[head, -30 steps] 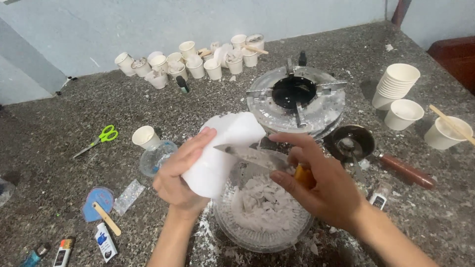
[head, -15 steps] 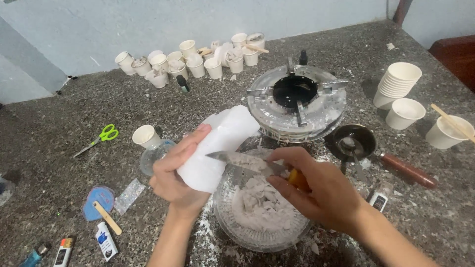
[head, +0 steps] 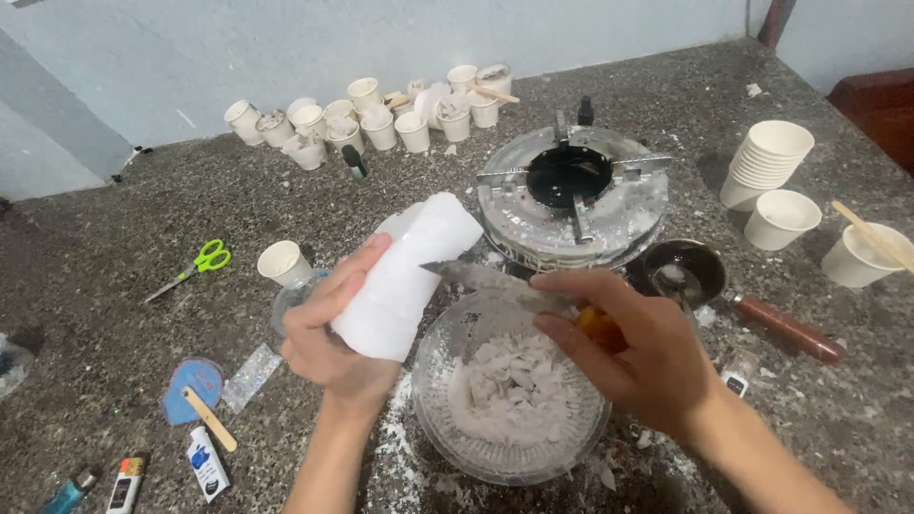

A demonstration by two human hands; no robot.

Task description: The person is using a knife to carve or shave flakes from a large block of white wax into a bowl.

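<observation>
A person works over a speckled dark stone desk (head: 114,219), seen from above. The left hand (head: 333,333) has its grip wrapped around the lower part of a thick white wax block (head: 405,276), which tilts up and away from the palm. The right hand (head: 633,347) has its grip closed on a knife (head: 495,281) with an orange handle; the grey blade reaches leftward from that grip and its tip touches the side of the white block.

Directly below both grips sits a clear glass bowl (head: 447,447) holding a heap of pale wax shavings (head: 514,385). White crumbs lie scattered on the desk around the bowl.

Beyond the right grip stands a round gas burner (head: 571,195), crusted white. Just to the right of that grip is a small dark pan (head: 681,271) with a reddish-brown handle, and farther right a stack of white paper cups (head: 766,162) and two single cups.

Left of the left grip are one small paper cup (head: 284,262) and green-handled scissors (head: 195,266). Nearer the person on that side lie a blue disc with a wooden stick (head: 195,405) and two lighters (head: 100,485). A cluster of small cups (head: 371,119) lines the far wall.
</observation>
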